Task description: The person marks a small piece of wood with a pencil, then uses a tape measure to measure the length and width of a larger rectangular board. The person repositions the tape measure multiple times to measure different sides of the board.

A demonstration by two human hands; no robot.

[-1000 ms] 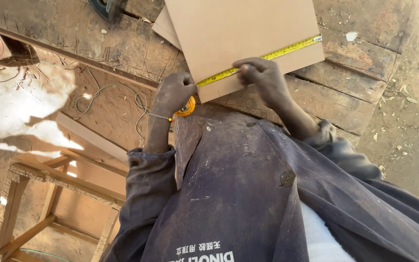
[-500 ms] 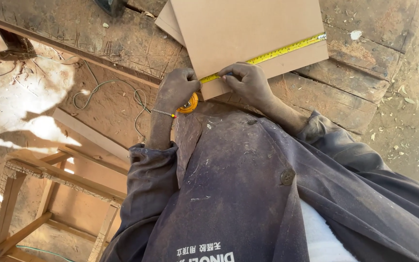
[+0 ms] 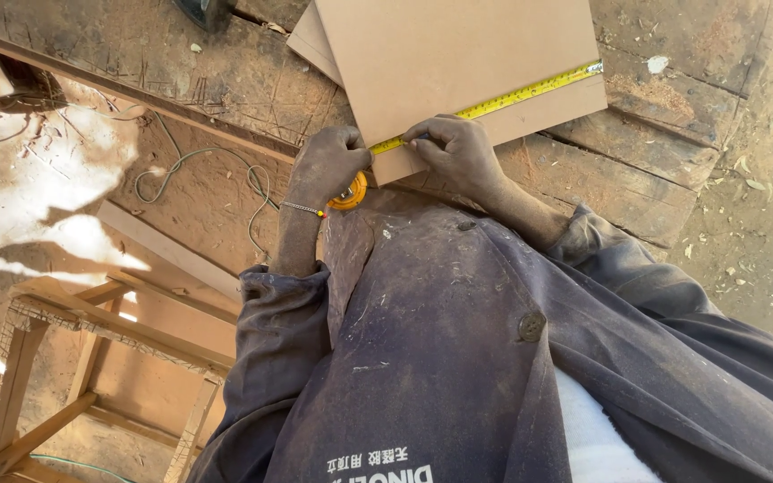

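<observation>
A flat brown board (image 3: pixel 458 54) lies on a rough wooden workbench (image 3: pixel 252 80). A yellow tape measure blade (image 3: pixel 512 97) stretches across the board near its closest edge, hooked at the right edge. My left hand (image 3: pixel 326 165) grips the orange tape measure case (image 3: pixel 351 192) just off the board's near left corner. My right hand (image 3: pixel 458 152) rests on the board beside the tape, fingers pinched around a thin dark pencil-like tool whose tip touches the board at the blade. A second board peeks out under the first at its left.
A wooden frame or stool (image 3: pixel 91 358) stands on the dusty floor at lower left. A thin cable (image 3: pixel 199 161) loops over the bench. A long wooden strip (image 3: pixel 167 250) lies below it. Wood shavings litter the ground at right (image 3: pixel 762 179).
My right hand slid left along the tape toward my left hand and now sits close to the board's near left corner. The view shifted slightly. Since half a second ago nothing has moved.
</observation>
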